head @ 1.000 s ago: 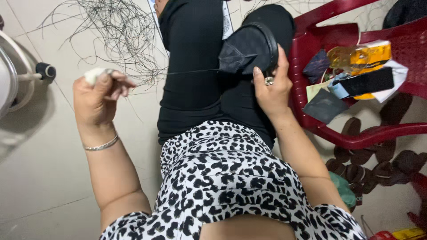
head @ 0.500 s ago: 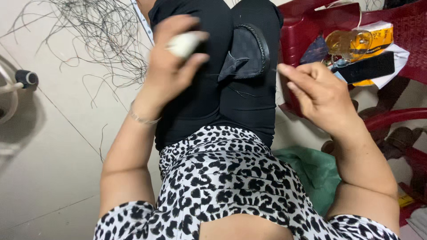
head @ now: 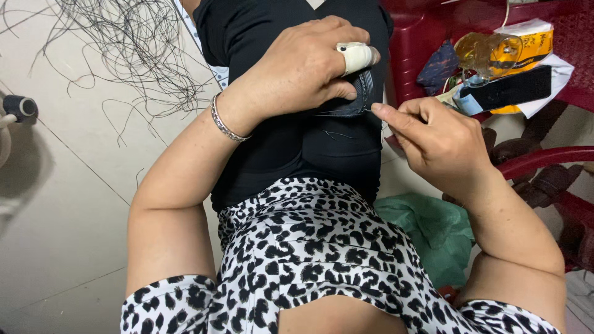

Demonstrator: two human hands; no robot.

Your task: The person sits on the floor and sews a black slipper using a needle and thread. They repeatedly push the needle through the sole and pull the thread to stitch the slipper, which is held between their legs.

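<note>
Head view, looking down on a seated person's lap. The left hand [head: 303,68], its forefinger wrapped in a white bandage [head: 357,57], is closed around a small black leather piece [head: 352,102] and presses it against the black trousers [head: 297,142] at mid-thigh. The right hand [head: 433,139] is pinched shut, thumb against forefinger, at the right edge of that piece; a fine thread [head: 337,133] trails from the spot, but whether a needle sits between the fingertips cannot be told. A silver bracelet [head: 224,120] circles the left wrist. Hazards, as a judgement: the two sets of fingertips almost touch, so a slip of a sharp point could prick the left hand, which the wrapped finger only partly shields; the loose thread could also snag or knot. A tangle of dark threads [head: 117,49] lies on the tiled floor [head: 68,204] toward the upper left corner. The red plastic chair [head: 433,31] at upper right serves as a holder: on its seat lie a clear bottle of amber liquid [head: 486,52], a yellow and white box [head: 532,37], a black strap [head: 510,89] and a dark cloth scrap [head: 438,65]. A green bag [head: 433,229] lies on the floor beside the right thigh.
</note>
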